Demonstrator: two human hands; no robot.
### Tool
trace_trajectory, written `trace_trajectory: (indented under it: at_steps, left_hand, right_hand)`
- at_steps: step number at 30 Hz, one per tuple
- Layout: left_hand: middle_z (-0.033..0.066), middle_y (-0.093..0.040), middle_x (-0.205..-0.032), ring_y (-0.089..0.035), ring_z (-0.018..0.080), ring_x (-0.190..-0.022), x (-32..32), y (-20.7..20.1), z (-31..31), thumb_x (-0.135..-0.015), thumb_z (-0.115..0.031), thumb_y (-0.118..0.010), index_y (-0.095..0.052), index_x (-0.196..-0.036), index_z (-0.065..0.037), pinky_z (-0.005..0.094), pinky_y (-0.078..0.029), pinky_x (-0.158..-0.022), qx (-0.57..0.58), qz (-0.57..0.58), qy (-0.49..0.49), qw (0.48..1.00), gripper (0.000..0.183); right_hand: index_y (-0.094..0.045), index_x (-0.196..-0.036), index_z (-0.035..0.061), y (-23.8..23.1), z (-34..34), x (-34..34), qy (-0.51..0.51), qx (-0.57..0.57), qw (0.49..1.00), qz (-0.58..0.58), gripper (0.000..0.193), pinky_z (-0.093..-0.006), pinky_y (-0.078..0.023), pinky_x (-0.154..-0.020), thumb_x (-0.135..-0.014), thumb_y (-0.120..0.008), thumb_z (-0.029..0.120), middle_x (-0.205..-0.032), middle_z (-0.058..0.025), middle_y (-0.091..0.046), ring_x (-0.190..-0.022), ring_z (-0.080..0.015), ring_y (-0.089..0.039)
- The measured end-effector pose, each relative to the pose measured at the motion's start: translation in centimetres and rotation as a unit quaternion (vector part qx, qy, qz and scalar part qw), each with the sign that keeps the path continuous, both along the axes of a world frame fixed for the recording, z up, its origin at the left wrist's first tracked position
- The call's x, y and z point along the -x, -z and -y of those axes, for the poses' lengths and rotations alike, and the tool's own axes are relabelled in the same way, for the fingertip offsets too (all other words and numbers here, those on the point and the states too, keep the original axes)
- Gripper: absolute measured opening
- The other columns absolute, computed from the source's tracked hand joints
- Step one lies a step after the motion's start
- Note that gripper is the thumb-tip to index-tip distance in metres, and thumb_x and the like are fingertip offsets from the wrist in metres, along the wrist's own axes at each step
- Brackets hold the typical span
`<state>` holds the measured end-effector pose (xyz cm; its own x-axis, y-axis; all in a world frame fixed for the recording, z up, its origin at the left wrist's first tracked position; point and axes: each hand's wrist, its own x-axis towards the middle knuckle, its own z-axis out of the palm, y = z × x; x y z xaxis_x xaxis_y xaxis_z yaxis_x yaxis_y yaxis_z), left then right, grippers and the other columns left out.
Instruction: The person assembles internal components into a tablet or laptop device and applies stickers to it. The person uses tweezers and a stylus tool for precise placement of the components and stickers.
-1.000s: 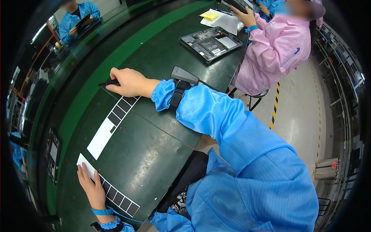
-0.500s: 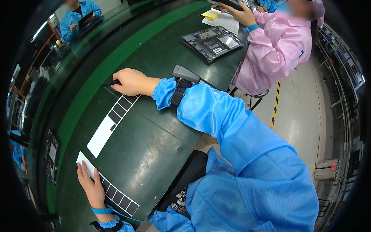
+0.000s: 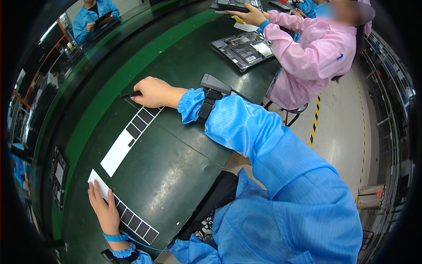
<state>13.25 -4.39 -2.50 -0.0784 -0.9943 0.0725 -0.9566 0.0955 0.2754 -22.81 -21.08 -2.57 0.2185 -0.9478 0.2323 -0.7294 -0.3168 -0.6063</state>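
My left hand (image 3: pixel 105 209) lies flat, fingers stretched, on a white backing strip (image 3: pixel 97 179) at the near left of the green table. Dark, nearly square pieces (image 3: pixel 135 223) run in a row along that strip's nearer part. Farther off, my right hand (image 3: pixel 151 91) is closed around a slim black pen-like tool (image 3: pixel 130 94), whose tip points left. It rests over the far end of a second white strip (image 3: pixel 115 157). That strip also carries dark pieces (image 3: pixel 140 123) at its far part and is bare white at its near part. My right fingertips are partly hidden.
An opened laptop chassis (image 3: pixel 246 49) sits at the far right of the table (image 3: pixel 176 163). A co-worker in pink (image 3: pixel 307 66) holds another device (image 3: pixel 237 5) beyond it. Another opened chassis (image 3: pixel 58 176) lies at the far left. A blue cord (image 3: pixel 147 247) runs from my left wristband.
The co-worker in pink has swung the held device leftward over the table. The view has shifted slightly; my hands stay in nearly the same places on the strips.
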Motion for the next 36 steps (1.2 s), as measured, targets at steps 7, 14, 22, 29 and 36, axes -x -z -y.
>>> trace_trajectory:
  at_steps: [7, 14, 22, 29, 36]
  left_hand:
    - [0.0163, -0.029, -0.153, -0.023, 0.0372, -0.142, -0.1, 0.0, 0.2, -0.097, -0.026, -0.051, -0.037, -0.145, -0.006, 0.044, -0.022, -0.115, -0.002, 0.011, 0.006, 1.0, 0.054]
    - [0.017, -0.029, -0.153, -0.023, 0.0374, -0.141, 0.0, 0.0, 0.1, -0.096, -0.026, -0.051, -0.038, -0.144, -0.005, 0.0438, -0.022, -0.115, -0.003, 0.009, 0.001, 1.0, 0.054]
    - [0.018, -0.03, -0.152, -0.025, 0.038, -0.141, 0.2, 0.0, 0.0, -0.096, -0.026, -0.053, -0.038, -0.144, -0.006, 0.0436, -0.023, -0.114, 0.005, 0.003, 0.01, 1.0, 0.054]
    - [0.0182, -0.031, -0.152, -0.025, 0.0381, -0.141, 0.3, -0.2, -0.1, -0.096, -0.027, -0.053, -0.038, -0.144, -0.007, 0.0441, -0.024, -0.114, 0.004, 0.001, 0.004, 1.0, 0.054]
    - [0.0185, -0.029, -0.152, -0.024, 0.0374, -0.141, 0.2, 0.1, -0.1, -0.095, -0.028, -0.054, -0.039, -0.144, -0.007, 0.044, -0.023, -0.114, 0.005, -0.011, -0.006, 1.0, 0.055]
  right_hand:
    - [-0.071, -0.089, 0.0027, -0.4, -0.2, 0.1, 0.019, 0.001, 1.0, 0.0, 0.031, -0.0453, -0.052, -0.076, -0.084, -0.06, 0.031, -0.081, -0.021, -0.067, -0.081, -0.038, -0.065]
    - [-0.07, -0.086, 0.0012, -0.8, -0.5, -0.1, 0.045, 0.001, 0.999, 0.005, 0.044, -0.044, -0.051, -0.071, -0.085, -0.062, 0.044, -0.072, -0.0197, -0.065, -0.075, -0.0369, -0.065]
    - [-0.071, -0.088, 0.001, -0.9, -0.7, 0.0, 0.038, -0.028, 0.999, -0.027, 0.048, -0.0432, -0.052, -0.073, -0.082, -0.064, 0.048, -0.075, -0.0195, -0.067, -0.078, -0.0358, -0.066]
    - [-0.071, -0.087, 0.0017, -0.3, -0.2, -0.1, 0.037, -0.005, 0.999, -0.023, 0.046, -0.0425, -0.052, -0.073, -0.082, -0.065, 0.047, -0.075, -0.0186, -0.067, -0.078, -0.035, -0.066]
    - [-0.064, -0.085, 0.0006, 0.3, 0.1, -0.2, 0.03, 0.088, 0.995, 0.036, 0.036, -0.0412, -0.049, -0.076, -0.082, -0.066, 0.036, -0.086, -0.0185, -0.061, -0.085, -0.0356, -0.061]
